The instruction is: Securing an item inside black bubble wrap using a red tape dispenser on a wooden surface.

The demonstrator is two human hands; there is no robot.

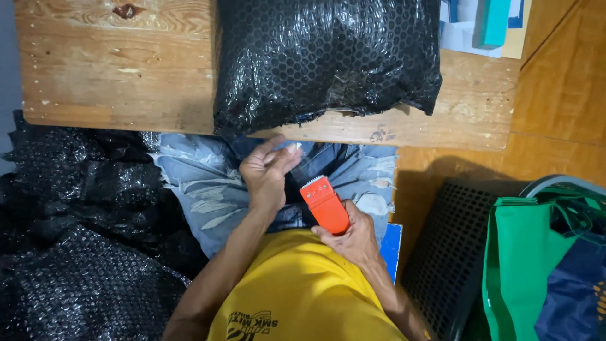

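I sit at a wooden table (113, 69) and look down at my lap. My right hand (353, 237) holds an orange tape cutter (325, 205). My fingers wrap around its lower end, and its white toothed edge points up, away from me. My left hand (265, 173) is just beside the cutter, a bit higher. Its fingers are bent close together and pinch a strip of clear tape (297, 151) that runs up from the cutter. Both hands are over my torn blue jeans (202, 189), just below the table edge.

On the table lies a big parcel wrapped in black bubble wrap (325, 60). It hangs a little over the table edge, near my left hand. More black bubble wrap (82, 252) is piled on my left side. On my right side are a black plastic basket (451, 252) and a green bag (524, 265).
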